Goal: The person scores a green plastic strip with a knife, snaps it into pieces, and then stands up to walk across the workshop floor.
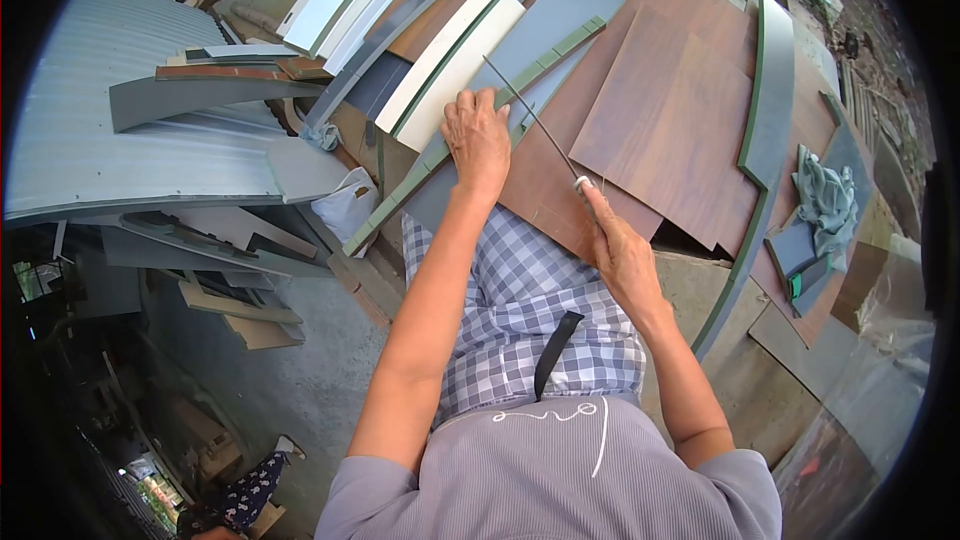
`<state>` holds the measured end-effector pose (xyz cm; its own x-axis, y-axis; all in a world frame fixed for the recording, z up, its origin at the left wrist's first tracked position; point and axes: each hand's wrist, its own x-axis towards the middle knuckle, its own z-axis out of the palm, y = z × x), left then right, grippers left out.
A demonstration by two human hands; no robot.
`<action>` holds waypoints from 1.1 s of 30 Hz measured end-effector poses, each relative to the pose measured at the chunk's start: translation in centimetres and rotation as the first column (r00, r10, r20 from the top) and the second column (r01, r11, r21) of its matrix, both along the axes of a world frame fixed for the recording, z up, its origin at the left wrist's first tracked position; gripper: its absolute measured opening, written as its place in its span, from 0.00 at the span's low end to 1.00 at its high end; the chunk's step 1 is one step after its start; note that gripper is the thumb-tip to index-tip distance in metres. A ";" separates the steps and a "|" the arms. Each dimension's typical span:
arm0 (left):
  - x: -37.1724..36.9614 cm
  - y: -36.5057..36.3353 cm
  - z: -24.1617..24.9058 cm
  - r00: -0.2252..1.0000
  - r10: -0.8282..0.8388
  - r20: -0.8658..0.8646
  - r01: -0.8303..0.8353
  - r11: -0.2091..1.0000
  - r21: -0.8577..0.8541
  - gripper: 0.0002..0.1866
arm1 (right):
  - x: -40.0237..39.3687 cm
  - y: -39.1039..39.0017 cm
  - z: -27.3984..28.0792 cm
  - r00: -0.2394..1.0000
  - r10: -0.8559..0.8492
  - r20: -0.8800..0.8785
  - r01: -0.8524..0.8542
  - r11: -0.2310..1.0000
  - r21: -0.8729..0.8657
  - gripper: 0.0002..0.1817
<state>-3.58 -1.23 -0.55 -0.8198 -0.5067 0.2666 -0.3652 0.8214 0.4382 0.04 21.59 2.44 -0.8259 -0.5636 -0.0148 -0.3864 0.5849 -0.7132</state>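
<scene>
Green strip [548, 60] lies under the curled fingers of the nearer left hand [478, 135], its long axis slanting from bodyward-left of that hand to ahead-right. Farther from it, the right hand [618, 248] grips a thin tool [546, 130] that slants forward-left across the strip, just beyond the left fingers; contact is unclear.
</scene>
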 end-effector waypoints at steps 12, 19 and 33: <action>1.3 -0.1 -0.2 0.998 -0.035 -0.054 0.032 0.998 -0.056 0.13 | 0.4 -0.2 -0.1 1.000 0.018 0.022 -0.018 1.000 -0.002 0.34; 1.4 0.0 -0.2 1.000 -0.015 -0.004 0.014 0.999 -0.038 0.15 | 0.1 -1.0 -0.7 1.000 0.020 -0.002 -0.020 0.997 0.075 0.34; 1.2 0.3 -0.5 0.999 -0.021 -0.045 0.017 0.996 -0.084 0.11 | -0.1 -2.0 -1.2 0.998 0.030 -0.062 -0.019 0.986 0.165 0.40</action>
